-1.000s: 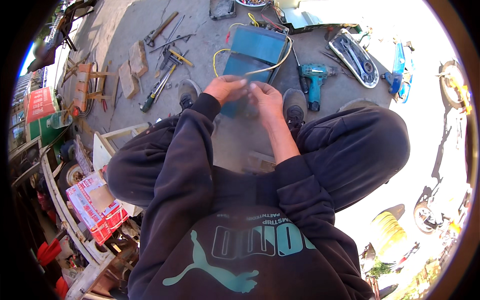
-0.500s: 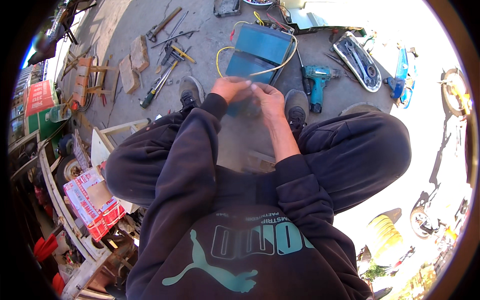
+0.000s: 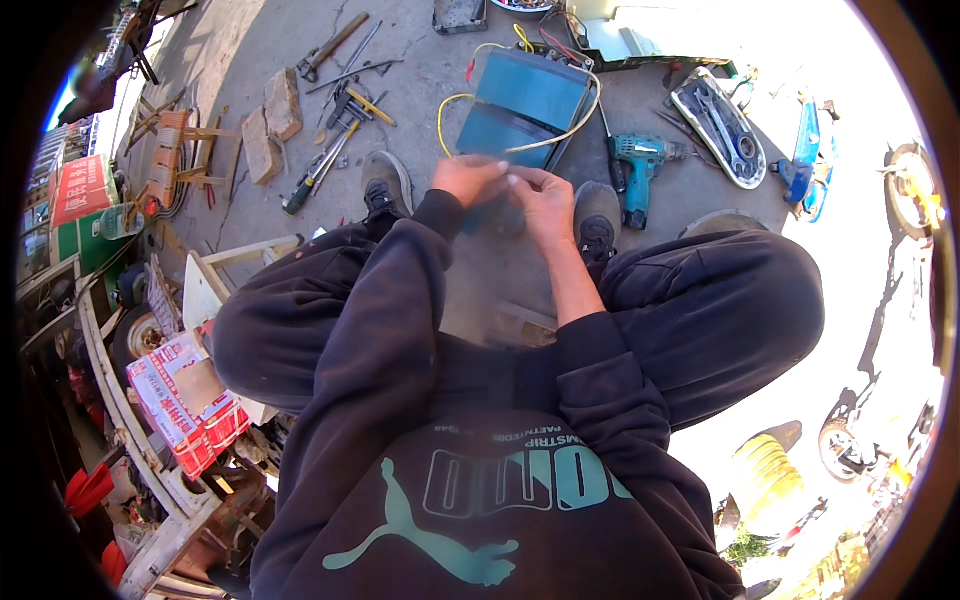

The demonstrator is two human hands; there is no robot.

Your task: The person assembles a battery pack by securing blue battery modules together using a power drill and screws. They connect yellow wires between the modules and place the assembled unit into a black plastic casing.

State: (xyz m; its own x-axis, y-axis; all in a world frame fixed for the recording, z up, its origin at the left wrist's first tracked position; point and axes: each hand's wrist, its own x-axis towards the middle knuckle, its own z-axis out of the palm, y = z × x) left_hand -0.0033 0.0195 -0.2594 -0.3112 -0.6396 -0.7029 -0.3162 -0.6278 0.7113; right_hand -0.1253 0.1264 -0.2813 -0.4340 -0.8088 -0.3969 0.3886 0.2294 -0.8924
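Note:
My left hand (image 3: 468,182) and my right hand (image 3: 546,205) meet fingertip to fingertip in front of a pair of blue boxy blocks (image 3: 527,90). Both are closed in a pinch; whatever lies between the fingers is too small to make out. A pale cable (image 3: 588,112) curves over the right side of the blocks, and its end stops just above my fingertips. From the blocks' left side a yellow wire (image 3: 441,118) loops down toward my left hand; its lower end is hidden there. A short red-tipped lead (image 3: 470,70) sticks out higher up.
Right of the blocks lie a teal cordless drill (image 3: 640,165) and a tray of wrenches (image 3: 718,128). On the left are a hammer (image 3: 333,48), screwdrivers and pliers (image 3: 325,165), and two bricks (image 3: 272,130). My shoes (image 3: 386,185) flank the hands. A red-and-white carton (image 3: 180,395) stands lower left.
The whole view has shifted slightly. My hands stay pinched together at nearly the same spot by the blocks, with only small finger movement.

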